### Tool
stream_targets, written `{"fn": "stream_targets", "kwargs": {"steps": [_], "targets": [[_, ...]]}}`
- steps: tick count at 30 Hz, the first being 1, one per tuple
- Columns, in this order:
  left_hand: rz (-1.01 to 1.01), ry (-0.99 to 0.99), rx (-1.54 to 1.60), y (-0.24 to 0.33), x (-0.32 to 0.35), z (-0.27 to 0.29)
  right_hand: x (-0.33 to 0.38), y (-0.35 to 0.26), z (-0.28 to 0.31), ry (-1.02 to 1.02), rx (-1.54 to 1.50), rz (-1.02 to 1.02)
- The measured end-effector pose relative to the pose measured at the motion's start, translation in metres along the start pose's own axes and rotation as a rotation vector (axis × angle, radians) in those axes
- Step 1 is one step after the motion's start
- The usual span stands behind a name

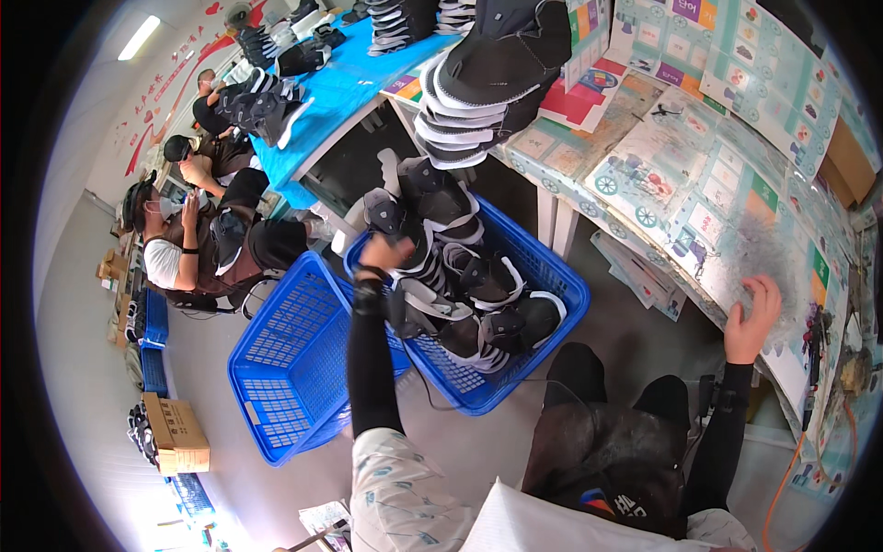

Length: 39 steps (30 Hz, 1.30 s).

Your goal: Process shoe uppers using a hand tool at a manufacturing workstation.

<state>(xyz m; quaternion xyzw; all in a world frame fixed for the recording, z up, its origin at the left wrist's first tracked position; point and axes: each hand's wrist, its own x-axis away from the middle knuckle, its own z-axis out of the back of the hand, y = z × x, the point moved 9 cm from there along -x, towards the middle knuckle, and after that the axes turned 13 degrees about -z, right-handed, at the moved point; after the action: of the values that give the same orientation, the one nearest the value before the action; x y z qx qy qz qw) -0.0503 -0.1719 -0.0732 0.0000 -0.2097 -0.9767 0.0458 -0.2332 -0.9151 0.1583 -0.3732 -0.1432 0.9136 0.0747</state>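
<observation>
My left hand (386, 252) reaches over a blue plastic basket (574, 308) filled with black shoes that have white and grey soles. It is at the basket's far left corner, against a black shoe (384, 212). Motion smears its fingers, so whether they grip that shoe cannot be told. More black shoes (485, 278) lie heaped in the basket. On the right, my right hand (756, 317) is open with its fingers apart and slightly bent, at the near part of a worn, patterned worktable (667, 189), beside a grey fuzzy patch (763, 267).
A second blue basket (294, 345) stands left of the full one. Stacked black shoes (492, 83) rest at the table's far left end. Farther off, a blue-covered table (345, 83) carries more shoes. Several people sit at left. An orange cord (782, 492) hangs at right.
</observation>
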Motion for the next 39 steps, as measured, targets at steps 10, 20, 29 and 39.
{"fn": "stream_targets", "kwargs": {"steps": [10, 20, 29, 39], "targets": [[0.512, 0.214, -0.045, -0.05, 0.144, -0.088, 0.007, -0.008, 0.001, 0.035, -0.07, 0.022], [0.266, 0.321, 0.062, 0.062, 0.239, 0.014, 0.017, -0.042, 0.055, 0.018, -0.311, 0.069], [-0.451, 0.518, 0.415, 0.351, 0.372, 0.072, 0.115, -0.112, -0.038, -1.085, -1.27, -0.426], [-0.359, 0.276, 0.75, 0.403, 0.442, -0.028, 0.163, -0.091, 0.022, -0.753, -0.652, -0.066]]}}
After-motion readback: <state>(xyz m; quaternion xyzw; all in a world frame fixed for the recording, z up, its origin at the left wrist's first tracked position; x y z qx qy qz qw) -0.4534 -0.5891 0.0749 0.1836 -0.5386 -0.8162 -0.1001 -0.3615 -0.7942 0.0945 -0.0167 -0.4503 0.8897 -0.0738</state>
